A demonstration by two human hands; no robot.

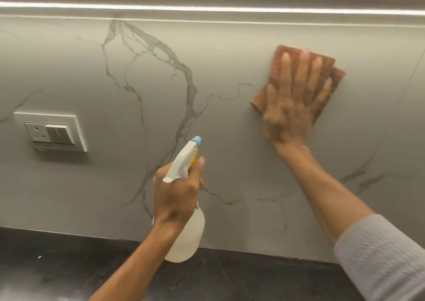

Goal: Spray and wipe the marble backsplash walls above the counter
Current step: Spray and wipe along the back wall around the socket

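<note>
1. Marble backsplash [230, 139], grey-veined, above dark surface [57, 266].
2. Right hand [292, 107] flat, fingers spread, pressing brown cloth [301, 57] to wall (blurred).
3. Left hand [177, 192] wrapped round spray bottle [186, 238], off the wall.

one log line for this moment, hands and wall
left hand: holds spray bottle | right hand: flat on cloth | backsplash: wiping | socket: left, untouched

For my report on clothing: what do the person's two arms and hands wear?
The right arm wears a light grey ribbed knit sleeve pushed up the forearm. The left arm shows no sleeve in view. The left hand and right hand show no gloves; the right is blurred.
</note>
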